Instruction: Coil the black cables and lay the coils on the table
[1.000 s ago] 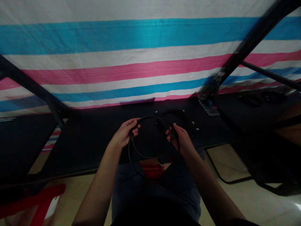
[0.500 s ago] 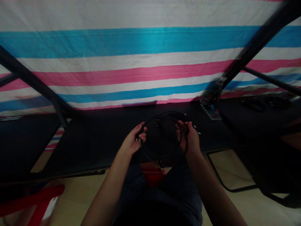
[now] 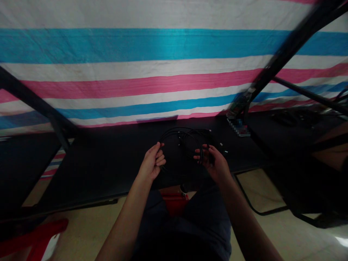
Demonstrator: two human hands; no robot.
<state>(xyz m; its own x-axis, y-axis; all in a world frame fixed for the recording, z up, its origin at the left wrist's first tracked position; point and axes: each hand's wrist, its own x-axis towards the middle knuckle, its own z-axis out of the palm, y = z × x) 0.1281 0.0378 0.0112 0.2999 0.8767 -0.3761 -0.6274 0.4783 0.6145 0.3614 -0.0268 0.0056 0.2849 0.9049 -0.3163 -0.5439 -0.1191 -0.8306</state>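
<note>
Head camera: from my distant seat I see a thin, glossy black cable wound in loose loops (image 3: 174, 128), held up between both bare hands over the near part of a long, dark, flat tabletop (image 3: 108, 156). The left hand (image 3: 155, 159) pinches one side of the loops between thumb and forefinger, its other fingers curled in. The right hand (image 3: 213, 159) is at the opposite side, fingers partly spread, with strands crossing them; I cannot tell whether that grip is pressed firmly on the cable.

I judge the cable light, springy and rather smooth, hard to break but apt to spring out of round; gathering all strands together at each side looks the surest hold.

Just beyond, a second coil of black cable (image 3: 206, 135) lies on the tabletop, overlapping the held loops in my view, so strands could snag or be confused. Small white tips (image 3: 221, 144) show beside it. Farther right stands a clear plastic-looking bottle (image 3: 239, 105) near a slanting black metal post (image 3: 282, 54). A white, blue and pink striped sheet (image 3: 152, 83) hangs behind. Neither bottle nor post blocks the hands.
</note>
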